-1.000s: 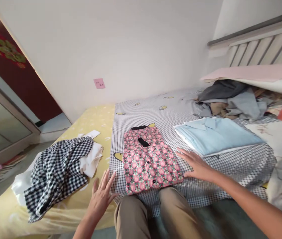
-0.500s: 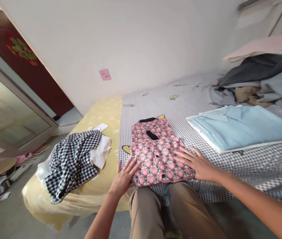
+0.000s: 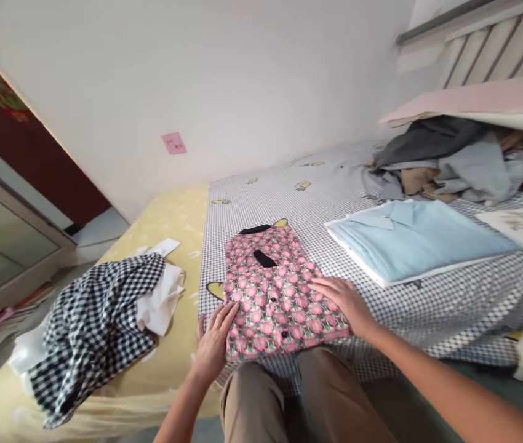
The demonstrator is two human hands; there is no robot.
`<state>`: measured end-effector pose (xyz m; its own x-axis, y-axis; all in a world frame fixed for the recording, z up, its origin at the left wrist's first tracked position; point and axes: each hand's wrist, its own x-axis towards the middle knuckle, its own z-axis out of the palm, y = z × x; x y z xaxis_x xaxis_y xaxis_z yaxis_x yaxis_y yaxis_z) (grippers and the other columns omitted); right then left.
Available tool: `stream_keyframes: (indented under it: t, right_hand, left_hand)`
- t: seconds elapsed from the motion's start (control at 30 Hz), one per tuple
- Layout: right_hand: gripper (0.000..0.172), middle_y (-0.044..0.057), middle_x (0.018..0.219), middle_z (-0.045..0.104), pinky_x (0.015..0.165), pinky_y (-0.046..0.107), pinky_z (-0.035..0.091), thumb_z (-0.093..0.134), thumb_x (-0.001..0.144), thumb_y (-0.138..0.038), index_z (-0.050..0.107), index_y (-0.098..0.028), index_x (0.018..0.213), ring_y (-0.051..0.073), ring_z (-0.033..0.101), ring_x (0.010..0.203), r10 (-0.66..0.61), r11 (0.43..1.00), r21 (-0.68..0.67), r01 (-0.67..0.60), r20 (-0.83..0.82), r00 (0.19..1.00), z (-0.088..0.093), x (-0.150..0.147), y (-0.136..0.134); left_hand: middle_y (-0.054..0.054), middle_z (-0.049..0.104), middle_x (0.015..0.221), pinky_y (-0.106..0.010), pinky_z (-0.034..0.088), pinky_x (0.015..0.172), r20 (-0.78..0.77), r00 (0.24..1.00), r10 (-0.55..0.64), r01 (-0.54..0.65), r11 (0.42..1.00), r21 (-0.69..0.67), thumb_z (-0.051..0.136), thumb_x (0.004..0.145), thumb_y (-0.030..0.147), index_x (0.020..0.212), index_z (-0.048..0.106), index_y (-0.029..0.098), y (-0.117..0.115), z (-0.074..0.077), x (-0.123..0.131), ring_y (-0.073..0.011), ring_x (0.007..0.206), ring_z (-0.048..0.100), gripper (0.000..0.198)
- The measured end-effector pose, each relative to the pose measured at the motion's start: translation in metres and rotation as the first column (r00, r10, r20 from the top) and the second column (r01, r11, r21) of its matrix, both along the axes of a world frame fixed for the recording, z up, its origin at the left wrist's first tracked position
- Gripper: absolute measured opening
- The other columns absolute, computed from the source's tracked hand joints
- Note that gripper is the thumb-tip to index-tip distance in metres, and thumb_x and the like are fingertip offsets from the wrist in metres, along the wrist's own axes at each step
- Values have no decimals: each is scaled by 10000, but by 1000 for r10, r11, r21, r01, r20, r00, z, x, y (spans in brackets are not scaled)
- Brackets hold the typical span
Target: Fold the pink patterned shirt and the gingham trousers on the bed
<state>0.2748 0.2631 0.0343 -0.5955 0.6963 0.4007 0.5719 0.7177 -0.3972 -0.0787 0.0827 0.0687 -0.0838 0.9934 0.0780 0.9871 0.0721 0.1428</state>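
Observation:
A folded pink floral shirt (image 3: 266, 307) with a black collar and dark buttons lies flat on the bed in front of my knees. My left hand (image 3: 215, 337) rests along its left edge, fingertips on the fabric and thumb apart. On the right side, my right hand (image 3: 344, 301) lies with its fingers stretched over the shirt's edge. Neither hand grips anything that I can see. To the right sits a folded light blue shirt (image 3: 423, 237) on a white layer. A crumpled black-and-white checked garment (image 3: 99, 326) lies at the left with white cloth around it.
Yellow bedding (image 3: 169, 215) borders a grey checked sheet (image 3: 261, 200). Grey and brown clothes (image 3: 455, 157) are heaped at the far right beneath a pink board-like slab (image 3: 483, 101). Behind the bed stands a white wall (image 3: 266, 74) bearing a pink paper (image 3: 173, 143).
The view has turned to the right, so most things appear further left. My right hand's fingers are closer together on the shirt. The shirt stays folded in its place.

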Motion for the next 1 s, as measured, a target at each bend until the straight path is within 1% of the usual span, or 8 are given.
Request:
stream_keyframes:
  t: [0.13,0.3,0.4,0.53,0.63,0.73,0.87,1.0]
  right_hand:
    - [585,-9,1407,640,1044,464,475,364,923,-159,646,-421,1362,244,609,1226,-154,987,37,154,-14,988,-11,-7,2]
    - [524,-78,1517,550,1077,531,460,444,940,-202,674,-519,1287,281,529,1347,-163,981,114,155,65,984,-15,-10,5]
    - [476,-92,1560,503,1108,598,421,464,955,-227,707,-529,1232,310,472,1411,-158,983,107,149,82,984,-8,-11,7]
    - [421,-95,1554,506,1117,659,391,458,964,-273,750,-509,1154,340,438,1446,-129,989,87,123,70,989,4,-5,7]
    - [355,-95,1534,527,1123,673,372,470,969,-358,795,-497,999,346,434,1452,-52,997,56,48,77,996,13,12,-1]
    - [320,-70,1523,544,1136,687,332,517,951,-509,811,-453,837,366,402,1470,102,994,-50,-99,79,992,28,35,-19]
    - [344,62,1323,711,1151,614,351,583,893,-589,796,-330,819,359,501,1396,309,860,-394,-323,-100,946,61,48,-37]
    - [311,74,904,775,955,490,527,584,855,-485,727,-218,784,312,701,972,38,662,-695,-282,-344,938,87,11,-19]
  left_hand:
    - [-56,391,1652,-643,177,1232,-3,997,71,-71,997,2,415,933,128,1561,332,403,3,-4,2,-278,1506,363,691]
    - [-24,357,1666,-718,206,1190,-99,994,54,-48,997,62,512,882,111,1501,409,490,7,-11,-3,-360,1538,291,732]
    - [-9,365,1658,-768,152,1183,-152,988,20,-1,992,125,568,850,120,1412,559,475,17,2,-1,-408,1544,253,665]
    - [-3,453,1603,-720,135,1229,-109,994,-27,48,981,189,451,910,113,1408,588,427,25,29,6,-333,1543,294,604]
    - [-46,508,1564,-667,201,1240,-8,994,-111,111,981,160,475,948,236,1536,425,370,7,35,2,-299,1546,297,606]
    - [-29,601,1483,-585,264,1248,120,960,-252,240,965,110,502,968,424,1477,509,410,-29,33,-3,-281,1499,397,510]
    - [-30,792,1145,-427,445,1138,504,847,-167,190,982,5,480,927,666,1132,770,382,-64,50,6,-265,1207,660,455]
    - [-78,744,718,-386,580,818,810,573,125,-43,991,-123,485,799,853,741,745,180,-24,82,21,-274,806,697,724]
